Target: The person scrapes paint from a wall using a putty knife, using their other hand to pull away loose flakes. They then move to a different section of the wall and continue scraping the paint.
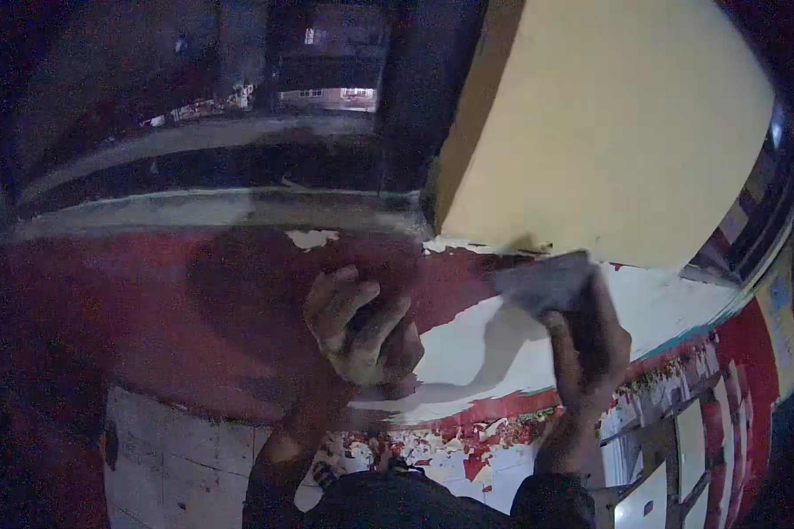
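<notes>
My right hand (pixel 595 339) grips a flat grey scraper (pixel 547 280), its thumb along the near side. The scraper is held at the wall's foot, over the ledge, where red paint meets a bare white patch (pixel 468 339); motion blur hides whether its edge touches. My left hand (pixel 362 328) hovers over the red paint (pixel 132 291) to the left, fingers curled inward. Shadow fills the gap between those fingers, so what they hold, if anything, cannot be made out. A small pale bare spot (pixel 313 238) shows in the red just beyond it.
A cream wall or pillar (pixel 609 123) rises behind the ledge on the right. Dark window glass (pixel 335 70) is at the back left. Red and white flakes (pixel 476 445) litter the tiled floor (pixel 185 458) below. Pale panels (pixel 670 441) stand at the lower right.
</notes>
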`<state>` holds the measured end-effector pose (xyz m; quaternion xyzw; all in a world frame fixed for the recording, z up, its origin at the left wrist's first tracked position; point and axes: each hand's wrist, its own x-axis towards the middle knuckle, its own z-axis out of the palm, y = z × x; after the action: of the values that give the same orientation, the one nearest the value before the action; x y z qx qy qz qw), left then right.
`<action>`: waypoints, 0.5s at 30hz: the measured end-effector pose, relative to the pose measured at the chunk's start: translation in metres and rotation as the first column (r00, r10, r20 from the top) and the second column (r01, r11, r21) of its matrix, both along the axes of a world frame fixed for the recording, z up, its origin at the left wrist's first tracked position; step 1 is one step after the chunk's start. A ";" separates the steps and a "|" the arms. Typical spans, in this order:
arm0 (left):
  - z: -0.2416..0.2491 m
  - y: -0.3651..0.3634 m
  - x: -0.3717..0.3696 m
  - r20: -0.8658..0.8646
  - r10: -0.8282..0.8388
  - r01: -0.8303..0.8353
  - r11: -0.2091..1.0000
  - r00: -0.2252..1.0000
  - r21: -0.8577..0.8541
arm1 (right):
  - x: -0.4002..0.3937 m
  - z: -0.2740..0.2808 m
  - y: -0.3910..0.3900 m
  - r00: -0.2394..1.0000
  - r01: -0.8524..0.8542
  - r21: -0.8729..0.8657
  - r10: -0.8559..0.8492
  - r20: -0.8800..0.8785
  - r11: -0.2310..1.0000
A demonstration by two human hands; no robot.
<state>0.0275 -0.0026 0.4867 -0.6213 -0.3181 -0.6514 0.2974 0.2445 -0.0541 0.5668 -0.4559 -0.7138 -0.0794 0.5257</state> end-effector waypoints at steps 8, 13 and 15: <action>0.048 -0.019 0.029 -0.322 -0.003 -0.103 0.944 0.947 -0.312 | 0.039 -0.033 -0.001 0.976 -0.048 -0.107 0.024 -0.217 0.993; -0.031 -0.001 0.020 -0.552 -0.475 0.332 0.878 0.686 -0.344 | 0.044 -0.030 -0.003 0.982 -0.070 -0.101 0.050 -0.181 0.992; -0.026 -0.011 0.010 -0.624 -0.371 0.183 0.920 0.688 -0.346 | 0.037 -0.022 0.001 0.995 -0.061 -0.004 0.060 -0.076 0.998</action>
<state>0.0374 -0.0132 0.4609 -0.8894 -0.1705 -0.3702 0.2072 0.2815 -0.0535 0.5444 -0.4385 -0.7071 -0.0437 0.5531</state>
